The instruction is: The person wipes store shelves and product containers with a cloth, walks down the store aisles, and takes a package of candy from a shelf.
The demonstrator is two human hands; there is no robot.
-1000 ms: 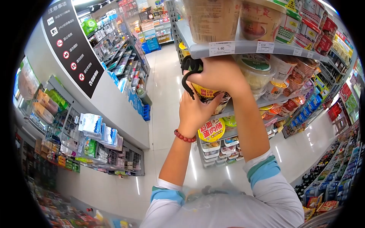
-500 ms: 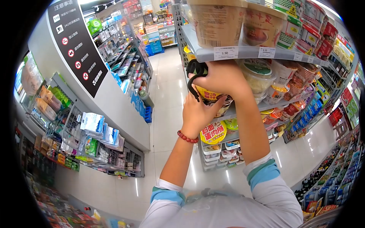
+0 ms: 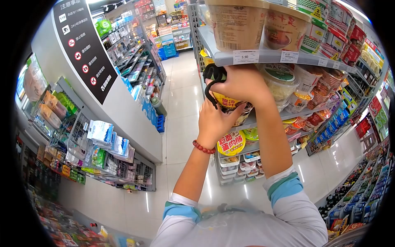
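My left hand (image 3: 216,121), a red bead bracelet on its wrist, is closed around the lower part of a yellow and dark instant noodle cup (image 3: 226,101) on the middle shelf. Its thumb lies along the cup's front; the other fingers are partly hidden. Just above, my right hand (image 3: 245,84) bends over the top of the cup, under the upper shelf. A black cord (image 3: 210,92) loops by its thumb and hangs over the cup. The right fingers are hidden behind the hand, so what they grip cannot be made out. A clear-sided tub (image 3: 279,84) stands right of that hand.
Paper noodle tubs (image 3: 236,26) line the upper shelf (image 3: 230,58), close above my hands. Below hangs a round yellow sign (image 3: 231,143) over packed trays. Left are a grey pillar (image 3: 119,103) and a wire rack (image 3: 78,136), with a tiled aisle (image 3: 179,94) between.
The view has shifted very slightly. Both hands keep nearly the same position at the noodle cup, and the black cord still hangs there.
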